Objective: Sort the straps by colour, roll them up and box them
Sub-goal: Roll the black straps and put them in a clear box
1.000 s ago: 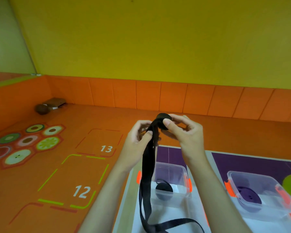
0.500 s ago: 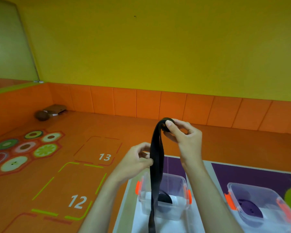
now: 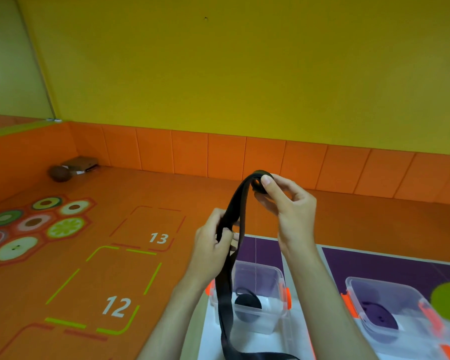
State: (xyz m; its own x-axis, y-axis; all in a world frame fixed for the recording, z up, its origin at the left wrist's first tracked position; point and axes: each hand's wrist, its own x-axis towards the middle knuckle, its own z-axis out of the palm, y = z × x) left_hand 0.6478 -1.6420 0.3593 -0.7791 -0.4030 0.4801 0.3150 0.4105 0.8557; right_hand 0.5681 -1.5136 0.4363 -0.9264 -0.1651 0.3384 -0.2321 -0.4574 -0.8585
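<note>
My right hand (image 3: 291, 203) pinching the rolled end of the black strap (image 3: 236, 203), left hand (image 3: 211, 248) gripping its tail, tail hanging across clear box (image 3: 277, 274) at 6 o'clock, second box (image 3: 369, 287) at 4 o'clock, brown ball (image 3: 59, 173) at 10 o'clock

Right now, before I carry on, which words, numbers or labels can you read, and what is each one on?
"13": white, painted on the orange floor, inside a red dashed outline.
"12": white, painted on the floor, inside a green and red outline.
Nothing readable shows on the strap, the left clear box, the right clear box or the cardboard box in the corner.
</note>
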